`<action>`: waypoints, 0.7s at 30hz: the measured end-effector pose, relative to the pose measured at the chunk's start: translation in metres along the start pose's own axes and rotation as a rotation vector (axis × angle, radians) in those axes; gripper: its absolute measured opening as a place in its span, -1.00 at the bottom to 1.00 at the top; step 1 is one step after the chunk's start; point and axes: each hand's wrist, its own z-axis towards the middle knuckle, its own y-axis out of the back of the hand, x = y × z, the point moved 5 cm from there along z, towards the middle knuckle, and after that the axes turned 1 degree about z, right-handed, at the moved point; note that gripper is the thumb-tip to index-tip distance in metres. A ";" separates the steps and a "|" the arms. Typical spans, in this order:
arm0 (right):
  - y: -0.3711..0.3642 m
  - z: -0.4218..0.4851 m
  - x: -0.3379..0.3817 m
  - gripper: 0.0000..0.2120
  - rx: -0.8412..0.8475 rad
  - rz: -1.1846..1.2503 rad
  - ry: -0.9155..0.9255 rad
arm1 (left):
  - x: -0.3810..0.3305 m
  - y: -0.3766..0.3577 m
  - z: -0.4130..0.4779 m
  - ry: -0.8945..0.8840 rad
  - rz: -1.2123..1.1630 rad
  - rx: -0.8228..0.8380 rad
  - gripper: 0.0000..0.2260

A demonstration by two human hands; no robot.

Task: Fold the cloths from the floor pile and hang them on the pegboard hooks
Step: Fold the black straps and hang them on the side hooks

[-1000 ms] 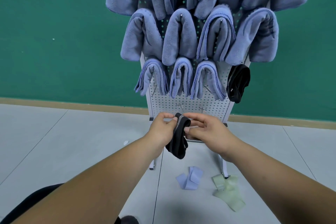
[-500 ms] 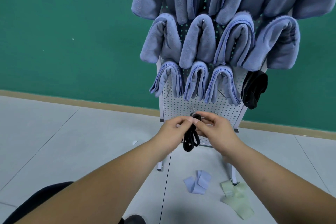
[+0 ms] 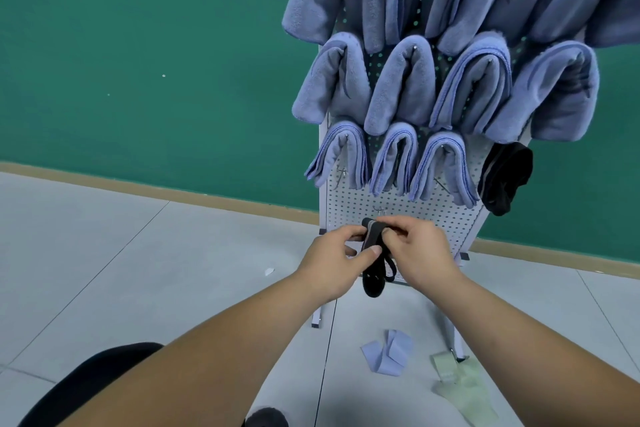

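A small folded black cloth hangs between my two hands in front of the lower part of the white pegboard. My left hand pinches its left side with thumb and fingers. My right hand pinches its top from the right, close to a bare hook. Several folded blue cloths hang on the upper hooks, and another black cloth hangs at the right end of the lowest row.
On the grey tiled floor below the board lie a small blue cloth and a pale green cloth. The board stands on thin white legs against a green wall. A dark shape is at bottom left.
My hands have lifted the black cloth a little, up against the lower pegboard near a bare hook. The view has shifted so the board sits further right.
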 end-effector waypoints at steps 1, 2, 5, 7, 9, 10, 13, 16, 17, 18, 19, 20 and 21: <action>-0.004 0.000 0.002 -0.75 0.024 -0.020 0.015 | 0.000 0.003 -0.001 -0.006 0.063 -0.028 -0.63; -0.008 -0.001 0.005 -0.76 0.043 -0.047 0.032 | -0.001 0.007 -0.002 -0.021 0.163 -0.059 -0.64; -0.018 -0.003 0.013 -0.76 0.046 -0.150 0.102 | 0.000 0.015 -0.006 -0.040 0.484 -0.113 -0.70; -0.023 -0.005 0.020 -0.76 0.031 -0.312 0.181 | 0.003 0.023 -0.006 -0.039 0.509 -0.170 -0.85; -0.025 -0.005 0.024 -0.76 0.023 -0.454 0.217 | 0.004 0.033 -0.005 -0.024 0.493 -0.242 -0.88; -0.025 -0.005 0.026 -0.77 0.022 -0.515 0.217 | 0.003 0.039 -0.004 -0.026 0.499 -0.280 -0.88; -0.032 -0.006 0.032 -0.77 -0.015 -0.677 0.244 | 0.001 0.057 0.000 -0.065 0.534 -0.377 -0.85; -0.043 -0.008 0.038 -0.78 -0.142 -0.580 0.292 | -0.001 0.067 0.003 -0.123 0.479 -0.434 -0.81; -0.046 -0.009 0.040 -0.78 -0.195 -0.537 0.300 | -0.001 0.070 0.005 -0.145 0.454 -0.455 -0.80; -0.049 -0.009 0.040 -0.77 -0.244 -0.504 0.299 | -0.002 0.071 0.007 -0.166 0.430 -0.473 -0.78; -0.051 -0.009 0.041 -0.74 -0.284 -0.478 0.294 | -0.003 0.072 0.009 -0.186 0.408 -0.489 -0.75; -0.053 -0.007 0.041 -0.72 -0.319 -0.453 0.290 | -0.004 0.073 0.012 -0.200 0.390 -0.503 -0.73; -0.053 -0.005 0.041 -0.71 -0.346 -0.432 0.284 | -0.006 0.073 0.016 -0.209 0.377 -0.518 -0.72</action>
